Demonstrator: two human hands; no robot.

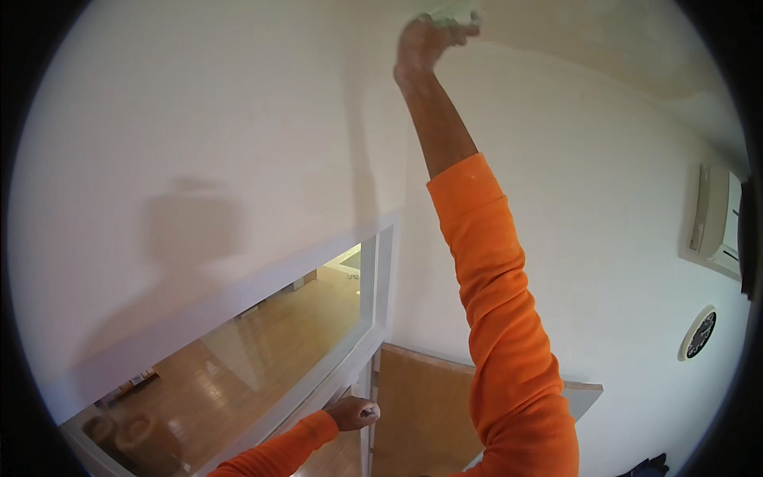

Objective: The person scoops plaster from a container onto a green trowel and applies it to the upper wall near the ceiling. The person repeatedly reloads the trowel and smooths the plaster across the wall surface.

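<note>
My right arm, in an orange sleeve, reaches up to where the wall meets the ceiling [588, 40]. At its end my right hand [420, 49] is closed around a pale green thing [455, 13] held up to the ceiling; it is too blurred to name. Low down, my left hand [346, 414] is closed beside the white window frame [372, 342]. Whitish marks or a small pale thing show at its fingers, and what it grips, if anything, cannot be made out.
Behind the glass of the window [270, 326] lies a wood-floored room. A brown wooden panel [421, 405] stands below my right arm. On the right wall hang a round black-faced clock [699, 334] and a white air conditioner [715, 215]. Shadows fall on the left wall [199, 119].
</note>
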